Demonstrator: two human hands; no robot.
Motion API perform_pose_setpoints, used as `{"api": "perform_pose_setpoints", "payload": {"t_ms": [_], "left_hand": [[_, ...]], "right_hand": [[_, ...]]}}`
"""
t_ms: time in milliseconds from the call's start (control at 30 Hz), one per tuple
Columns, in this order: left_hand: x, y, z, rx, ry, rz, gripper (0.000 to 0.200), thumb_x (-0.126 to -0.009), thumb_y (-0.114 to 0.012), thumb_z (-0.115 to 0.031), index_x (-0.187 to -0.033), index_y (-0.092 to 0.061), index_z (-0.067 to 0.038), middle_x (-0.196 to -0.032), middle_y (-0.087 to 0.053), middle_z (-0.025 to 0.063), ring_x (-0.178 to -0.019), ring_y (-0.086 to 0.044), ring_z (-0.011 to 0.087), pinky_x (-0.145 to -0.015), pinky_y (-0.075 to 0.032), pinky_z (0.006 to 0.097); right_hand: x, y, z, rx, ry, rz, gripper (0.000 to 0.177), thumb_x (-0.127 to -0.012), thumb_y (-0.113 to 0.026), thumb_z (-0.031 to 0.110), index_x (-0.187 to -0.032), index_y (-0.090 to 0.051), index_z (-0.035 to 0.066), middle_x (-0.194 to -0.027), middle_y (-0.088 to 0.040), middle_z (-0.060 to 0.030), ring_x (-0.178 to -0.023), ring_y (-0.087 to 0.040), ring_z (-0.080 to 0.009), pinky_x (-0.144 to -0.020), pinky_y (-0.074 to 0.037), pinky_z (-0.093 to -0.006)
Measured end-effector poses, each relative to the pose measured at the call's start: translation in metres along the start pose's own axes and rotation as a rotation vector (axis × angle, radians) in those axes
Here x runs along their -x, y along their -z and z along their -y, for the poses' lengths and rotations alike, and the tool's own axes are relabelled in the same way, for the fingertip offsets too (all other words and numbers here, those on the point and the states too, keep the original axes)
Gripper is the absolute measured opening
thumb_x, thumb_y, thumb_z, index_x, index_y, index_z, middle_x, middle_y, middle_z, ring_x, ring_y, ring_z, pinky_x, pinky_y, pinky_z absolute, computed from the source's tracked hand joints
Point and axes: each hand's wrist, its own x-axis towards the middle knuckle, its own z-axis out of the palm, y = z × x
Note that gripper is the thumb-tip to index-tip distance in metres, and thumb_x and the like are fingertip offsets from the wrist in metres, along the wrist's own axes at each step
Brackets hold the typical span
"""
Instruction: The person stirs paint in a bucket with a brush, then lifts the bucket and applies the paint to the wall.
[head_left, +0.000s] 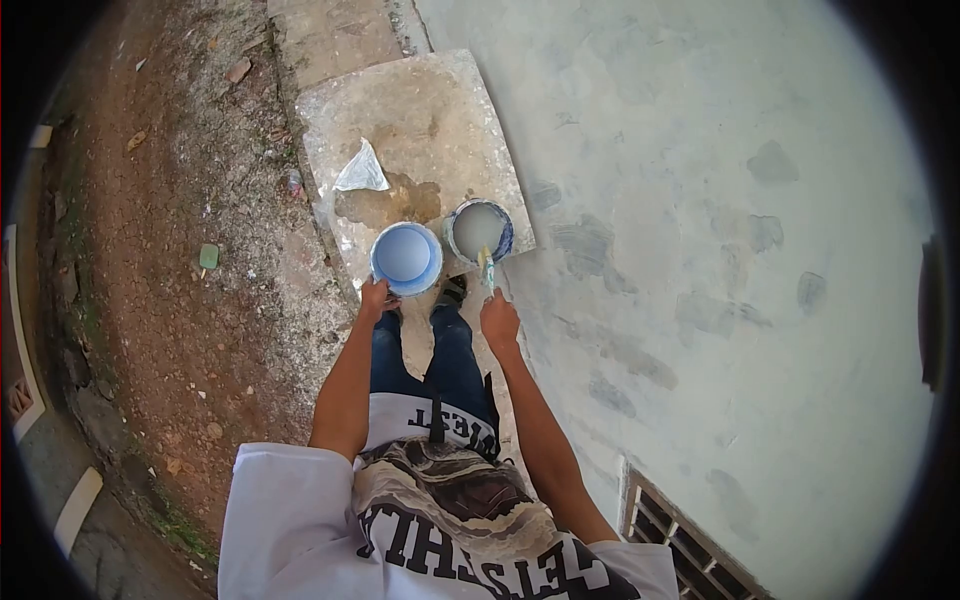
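**Head view, looking down.** The right hand is closed around the handle of a paintbrush. The brush's bristle end reaches the near rim of a paint can filled with pale grey liquid. The left hand grips the near rim of a blue bucket, fingers curled over the edge; whether the bucket is lifted or resting cannot be told. The two vessels sit side by side, just apart, at the near edge of a concrete slab lying on the ground. Farther along the slab are a wet stain and a crumpled plastic scrap. A patched grey wall rises on the right, with a vent grate at its near end. Bare red soil lies on the left.

**Risks, as judged:**
- The can sits close to the slab's corner, so a sideways push from the brush could tip it off.
- A one-sided grip on the bucket rim could tilt it and spill whatever it holds.
- A loaded brush may drip onto the person's jeans.
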Motion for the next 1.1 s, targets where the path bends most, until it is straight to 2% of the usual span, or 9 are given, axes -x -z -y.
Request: {"api": "perform_pose_setpoints", "payload": {"t_ms": [133,200,233,333,433,700,867,967,1100], "left_hand": [[0.004,-0.003,-0.002,-0.009,-0.004,-0.036,0.032,-0.083,-0.046,-0.009,-0.114,-0.042,-0.005,-0.080,-0.055,0.0101,-0.067,-0.061,0.0234,-0.058,-0.057,0.0397],[0.001,0.000,-0.003,-0.019,0.010,-0.013,0.031,-0.083,-0.046,-0.010,-0.113,-0.043,-0.005,-0.080,-0.056,0.0099,-0.067,-0.061,0.0230,-0.058,-0.056,0.0392],[-0.001,0.002,-0.001,-0.034,0.026,0.007,0.029,-0.084,-0.046,-0.010,-0.112,-0.044,-0.005,-0.080,-0.056,0.0096,-0.068,-0.061,0.0227,-0.058,-0.056,0.0386],[-0.005,0.003,0.005,-0.034,-0.021,-0.017,0.026,-0.086,-0.047,-0.012,-0.111,-0.044,-0.006,-0.080,-0.056,0.0101,-0.069,-0.061,0.0227,-0.058,-0.056,0.0381],[-0.005,0.002,0.003,-0.044,0.004,-0.009,0.024,-0.087,-0.047,-0.013,-0.109,-0.044,-0.006,-0.081,-0.055,0.0098,-0.068,-0.061,0.0224,-0.057,-0.056,0.0380],[-0.002,0.001,0.001,-0.037,0.009,-0.027,0.025,-0.087,-0.047,-0.013,-0.111,-0.044,-0.006,-0.082,-0.055,0.0092,-0.066,-0.060,0.0216,-0.058,-0.056,0.0378],[-0.001,0.004,0.003,-0.033,-0.100,-0.043,0.038,-0.087,-0.048,-0.013,-0.123,-0.042,-0.006,-0.081,-0.056,0.0103,-0.065,-0.062,0.0228,-0.054,-0.056,0.0374],[-0.002,0.009,-0.011,-0.081,-0.124,-0.107,0.026,-0.082,-0.050,-0.013,-0.107,-0.048,-0.004,-0.075,-0.058,0.0104,-0.059,-0.063,0.0242,-0.053,-0.056,0.0369],[0.030,0.018,-0.034,-0.317,-0.316,-0.103,0.040,-0.083,-0.050,-0.011,-0.122,-0.047,-0.002,-0.072,-0.061,0.0125,-0.054,-0.062,0.0216,-0.048,-0.055,0.0326]], "right_hand": [[-0.019,-0.003,-0.036,-0.094,0.131,-0.117,0.025,-0.087,-0.048,0.021,-0.097,-0.060,0.000,-0.066,-0.061,-0.0189,-0.059,-0.061,-0.0330,-0.055,-0.047,-0.0454],[-0.021,-0.006,-0.061,-0.671,-0.136,0.082,0.023,-0.088,-0.049,0.025,-0.082,-0.059,0.004,-0.053,-0.050,-0.0050,-0.040,-0.046,-0.0159,-0.040,-0.038,-0.0318],[-0.009,0.016,-0.044,-0.927,-0.344,0.181,0.024,-0.089,-0.049,0.029,-0.078,-0.054,0.009,-0.050,-0.033,0.0042,-0.036,-0.026,-0.0063,-0.036,-0.025,-0.0223],[0.002,0.025,-0.045,-1.340,-0.405,0.431,0.032,-0.092,-0.044,0.037,-0.079,-0.052,0.009,-0.050,-0.033,0.0046,-0.035,-0.028,-0.0091,-0.036,-0.026,-0.0237],[0.005,0.011,-0.039,-1.405,-0.408,0.549,0.040,-0.093,-0.042,0.046,-0.075,-0.048,0.011,-0.049,-0.030,0.0050,-0.035,-0.024,-0.0084,-0.034,-0.023,-0.0243],[-0.004,-0.025,-0.036,-0.931,-0.452,0.402,0.047,-0.094,-0.039,0.048,-0.064,-0.042,0.011,-0.046,-0.034,0.0016,-0.033,-0.032,-0.0104,-0.033,-0.023,-0.0270],[-0.045,-0.109,-0.097,-0.503,-0.199,0.126,0.052,-0.094,-0.039,0.042,-0.061,-0.052,0.005,-0.044,-0.039,-0.0039,-0.033,-0.040,-0.0170,-0.036,-0.031,-0.0334],[-0.027,-0.032,-0.064,-0.543,-0.221,0.375,0.048,-0.094,-0.041,0.039,-0.071,-0.058,0.001,-0.049,-0.044,-0.0061,-0.042,-0.045,-0.0161,-0.042,-0.035,-0.0328],[0.022,0.028,-0.040,-0.571,-0.057,0.156,0.039,-0.094,-0.043,0.033,-0.079,-0.058,0.000,-0.056,-0.048,-0.0059,-0.049,-0.046,-0.0133,-0.047,-0.036,-0.0290]]}}
